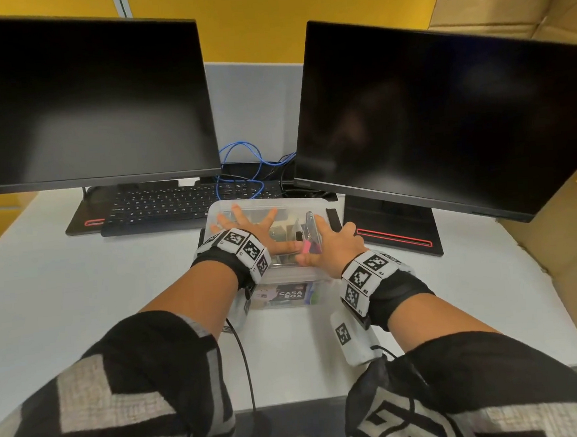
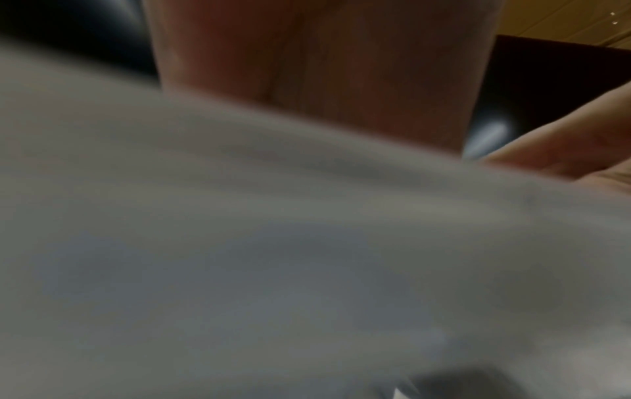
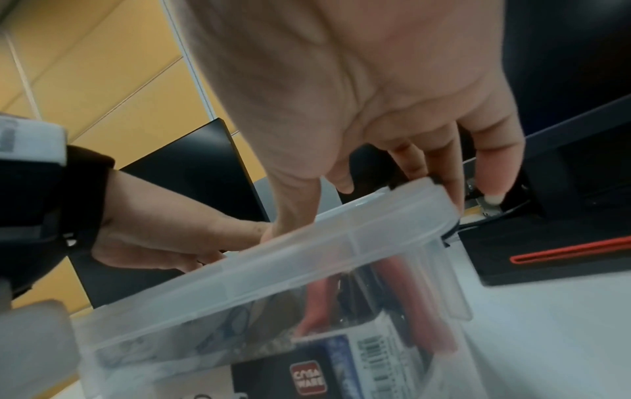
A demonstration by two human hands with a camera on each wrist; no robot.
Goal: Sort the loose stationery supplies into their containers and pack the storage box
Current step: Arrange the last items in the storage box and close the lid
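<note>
- Head view: storage box, clear, lidded, mid-desk between monitor bases; left hand and right hand flat, fingers spread, pressing lid; bare desk either side.
- Left wrist: blurred; little legible.
- Right wrist: lid edge under straight fingers; contents indistinct.

We see a clear, frosted storage box with a translucent lid, a black label with white lettering on its front, and pink and red items showing through the plastic. The desk is pale grey-white, the two monitors and the keyboard are black, each monitor base has a red stripe, and a blue cable loops between them. Our wristbands carry black-and-white square markers, the sleeves are black with a grey-white pattern, and the wall is yellow.
</note>
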